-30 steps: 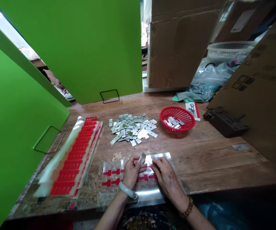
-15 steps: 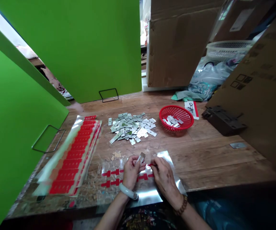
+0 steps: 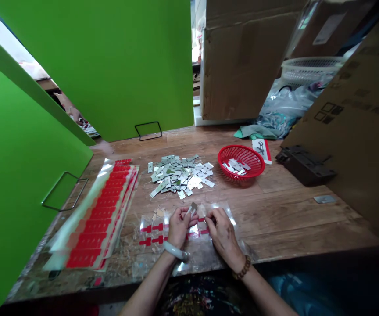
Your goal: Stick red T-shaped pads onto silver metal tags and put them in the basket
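My left hand (image 3: 179, 230) is closed around a small flat metal plate (image 3: 192, 208), gripped between thumb and fingers with its end sticking up. Under both hands lies a clear plastic sheet (image 3: 205, 263) bearing two rows of red T-shaped stickers (image 3: 157, 227). The fingertips of my right hand (image 3: 223, 232) are pinched together at the sheet, right beside a red sticker; exactly what is between them is hidden. Beyond the hands, a loose pile of metal plates (image 3: 176, 173) lies on the wooden table (image 3: 284, 215).
A red basket (image 3: 258, 171) holds several plates. Left are stacked sheets of red stickers (image 3: 92, 226). A dark metal device (image 3: 304, 164) and a printed card (image 3: 262, 150) lie right. Green panels (image 3: 110, 66) and cardboard boxes (image 3: 242, 66) surround the table. Another person's hand (image 3: 74, 113) shows behind a panel.
The clear sheet has shifted away from the table's front edge, and its glare has faded. Both hands have moved slightly away from me; my left still holds the metal plate.
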Available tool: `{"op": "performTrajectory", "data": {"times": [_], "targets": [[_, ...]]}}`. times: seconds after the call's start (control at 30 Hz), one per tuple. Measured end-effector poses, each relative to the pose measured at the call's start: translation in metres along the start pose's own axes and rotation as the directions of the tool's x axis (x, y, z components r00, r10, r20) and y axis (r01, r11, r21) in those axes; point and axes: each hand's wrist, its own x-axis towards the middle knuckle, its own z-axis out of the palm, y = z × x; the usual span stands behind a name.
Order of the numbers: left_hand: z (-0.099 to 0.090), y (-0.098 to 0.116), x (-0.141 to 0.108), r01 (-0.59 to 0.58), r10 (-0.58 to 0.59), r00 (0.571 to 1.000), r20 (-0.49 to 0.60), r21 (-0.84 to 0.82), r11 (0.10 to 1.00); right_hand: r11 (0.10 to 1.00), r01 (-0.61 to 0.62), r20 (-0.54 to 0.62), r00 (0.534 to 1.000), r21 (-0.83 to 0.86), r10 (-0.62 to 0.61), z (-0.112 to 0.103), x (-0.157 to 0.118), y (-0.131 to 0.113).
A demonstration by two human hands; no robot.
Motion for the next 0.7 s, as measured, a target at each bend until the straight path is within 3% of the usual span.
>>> {"op": "performTrajectory", "data": {"times": [0.33,0.57,0.7], "targets": [[0.000,0.004,0.004,0.010,-0.010,1.000,-0.013,-0.012,1.000,0.998,0.045,0.011,0.999,-0.032,-0.045,0.003,-0.004,-0.001],[0.003,0.005,0.004,0.043,-0.045,0.998,-0.053,-0.038,0.998,0.990,0.123,0.064,0.990,0.073,-0.127,-0.004,-0.006,0.004],[0.003,0.005,0.005,0.059,-0.061,0.996,-0.064,-0.043,0.997,0.983,0.107,0.096,0.988,0.147,-0.122,-0.007,-0.008,0.004]]}}
